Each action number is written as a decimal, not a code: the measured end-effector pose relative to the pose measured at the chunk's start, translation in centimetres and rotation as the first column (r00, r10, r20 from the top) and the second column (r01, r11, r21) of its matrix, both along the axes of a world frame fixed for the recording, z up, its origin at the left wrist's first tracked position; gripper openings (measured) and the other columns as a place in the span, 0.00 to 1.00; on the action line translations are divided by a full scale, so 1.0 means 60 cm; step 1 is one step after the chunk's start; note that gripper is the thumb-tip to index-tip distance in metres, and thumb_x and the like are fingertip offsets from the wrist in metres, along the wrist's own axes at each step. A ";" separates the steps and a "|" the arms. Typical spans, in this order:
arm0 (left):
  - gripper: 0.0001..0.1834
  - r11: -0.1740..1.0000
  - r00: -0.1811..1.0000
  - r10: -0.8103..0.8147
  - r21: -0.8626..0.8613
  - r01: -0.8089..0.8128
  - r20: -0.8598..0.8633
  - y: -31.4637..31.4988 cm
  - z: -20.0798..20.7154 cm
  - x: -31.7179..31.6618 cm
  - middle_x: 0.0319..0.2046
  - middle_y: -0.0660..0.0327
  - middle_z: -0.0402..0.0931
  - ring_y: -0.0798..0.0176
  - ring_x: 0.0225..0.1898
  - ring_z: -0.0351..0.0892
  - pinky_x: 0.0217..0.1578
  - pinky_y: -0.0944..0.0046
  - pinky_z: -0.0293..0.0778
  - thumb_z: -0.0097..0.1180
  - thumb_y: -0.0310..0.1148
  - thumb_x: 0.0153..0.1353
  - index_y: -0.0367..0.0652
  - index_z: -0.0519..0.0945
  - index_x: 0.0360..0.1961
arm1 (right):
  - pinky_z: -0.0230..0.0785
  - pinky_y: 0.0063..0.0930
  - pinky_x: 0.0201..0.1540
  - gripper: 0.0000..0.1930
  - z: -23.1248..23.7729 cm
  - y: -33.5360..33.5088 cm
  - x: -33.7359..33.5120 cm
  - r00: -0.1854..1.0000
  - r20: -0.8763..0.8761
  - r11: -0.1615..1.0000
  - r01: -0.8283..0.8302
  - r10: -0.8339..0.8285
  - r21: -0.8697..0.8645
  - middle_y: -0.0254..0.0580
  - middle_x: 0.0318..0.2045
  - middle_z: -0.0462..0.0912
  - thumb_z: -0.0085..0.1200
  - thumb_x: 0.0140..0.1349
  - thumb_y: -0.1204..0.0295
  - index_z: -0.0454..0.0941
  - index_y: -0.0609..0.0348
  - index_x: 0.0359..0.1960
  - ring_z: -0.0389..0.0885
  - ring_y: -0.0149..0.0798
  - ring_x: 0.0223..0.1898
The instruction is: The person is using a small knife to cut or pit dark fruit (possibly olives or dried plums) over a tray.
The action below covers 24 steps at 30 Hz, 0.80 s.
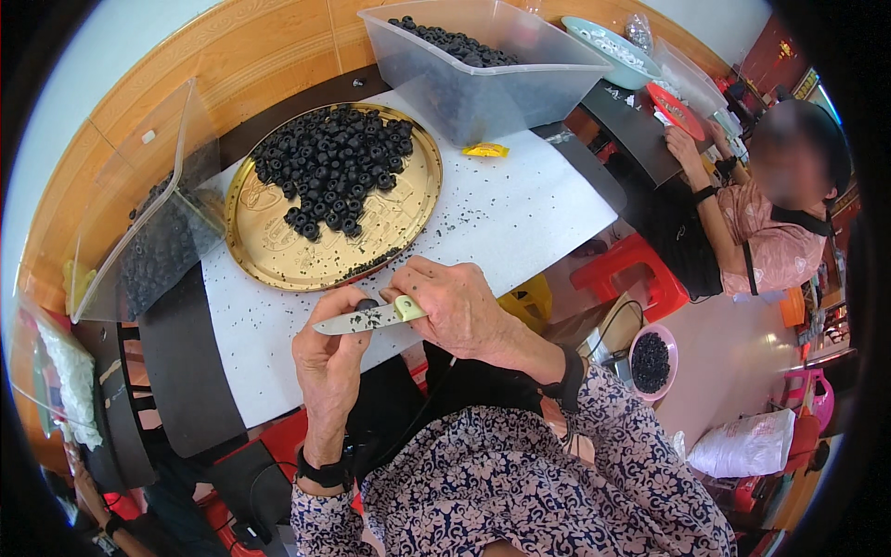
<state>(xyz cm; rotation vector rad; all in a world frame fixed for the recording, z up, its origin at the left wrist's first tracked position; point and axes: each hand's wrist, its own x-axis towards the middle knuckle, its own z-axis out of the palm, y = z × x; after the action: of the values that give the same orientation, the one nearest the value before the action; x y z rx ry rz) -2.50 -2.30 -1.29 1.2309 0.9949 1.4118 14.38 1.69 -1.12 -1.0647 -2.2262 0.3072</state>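
White-covered table point(520, 209) carries a gold tray point(278, 251) of black rings at 11 o'clock. Right hand point(455, 306), fingers closed on a knife point(367, 318). Left hand point(327, 357), fingers pinching a black ring point(367, 304) against the blade, at 6 o'clock from the tray.

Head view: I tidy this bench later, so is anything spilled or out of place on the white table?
Yes. Small black crumbs are scattered over the white table, thickest beside the gold tray. A yellow wrapper lies loose by the clear bin. The left hand holds a black piece; the right hand holds the knife.
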 end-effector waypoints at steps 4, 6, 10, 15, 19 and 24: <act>0.11 1.000 1.000 -0.008 0.002 0.008 0.014 0.002 -0.002 0.000 0.35 0.68 0.72 0.79 0.31 0.64 0.30 0.78 0.61 0.47 0.16 0.56 0.34 0.77 0.40 | 0.69 0.31 0.20 0.07 -0.003 0.001 0.000 1.000 -0.012 1.000 0.002 -0.002 0.006 0.39 0.23 0.73 0.58 0.55 0.71 0.73 0.60 0.29 0.76 0.42 0.21; 0.11 1.000 1.000 -0.026 0.004 0.026 0.016 0.003 -0.003 -0.001 0.35 0.67 0.72 0.78 0.32 0.65 0.31 0.77 0.62 0.48 0.17 0.56 0.34 0.77 0.40 | 0.69 0.31 0.20 0.08 -0.003 0.001 0.001 1.000 -0.006 1.000 0.006 -0.007 -0.009 0.39 0.23 0.74 0.58 0.55 0.71 0.73 0.60 0.28 0.77 0.41 0.21; 0.10 1.000 1.000 -0.027 -0.001 0.027 0.012 0.002 0.000 -0.002 0.35 0.67 0.72 0.77 0.32 0.65 0.32 0.76 0.63 0.49 0.18 0.56 0.33 0.76 0.40 | 0.69 0.31 0.20 0.07 0.000 0.001 -0.002 1.000 0.000 1.000 0.014 -0.014 0.001 0.39 0.23 0.74 0.58 0.54 0.71 0.73 0.60 0.29 0.77 0.41 0.21; 0.09 0.999 0.999 -0.033 -0.009 0.033 0.004 0.002 -0.001 -0.003 0.34 0.68 0.71 0.77 0.32 0.64 0.32 0.77 0.61 0.49 0.20 0.57 0.34 0.76 0.38 | 0.68 0.30 0.20 0.07 -0.004 0.001 -0.003 1.000 0.009 1.000 0.008 -0.008 0.003 0.38 0.23 0.74 0.59 0.54 0.71 0.73 0.60 0.29 0.77 0.41 0.21; 0.08 0.998 0.998 -0.048 -0.047 0.046 -0.047 0.004 0.005 -0.005 0.32 0.69 0.71 0.78 0.31 0.64 0.31 0.77 0.60 0.50 0.21 0.57 0.34 0.76 0.37 | 0.69 0.31 0.20 0.07 -0.001 -0.002 0.000 1.000 0.009 1.000 0.009 -0.009 0.010 0.38 0.24 0.74 0.59 0.54 0.72 0.73 0.59 0.30 0.77 0.42 0.22; 0.08 0.996 0.996 -0.085 -0.029 0.084 -0.007 0.007 -0.002 -0.009 0.32 0.69 0.71 0.78 0.31 0.63 0.31 0.77 0.60 0.50 0.20 0.55 0.34 0.77 0.37 | 0.73 0.35 0.24 0.13 -0.004 0.000 0.003 0.997 0.073 1.000 -0.025 0.026 -0.017 0.41 0.29 0.74 0.60 0.50 0.72 0.71 0.60 0.35 0.80 0.43 0.25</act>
<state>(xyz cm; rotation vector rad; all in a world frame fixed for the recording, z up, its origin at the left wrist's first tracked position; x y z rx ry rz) -3.02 -1.86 -1.40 1.2442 0.9546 1.3234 14.53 1.67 -1.35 -1.0722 -2.3075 0.3024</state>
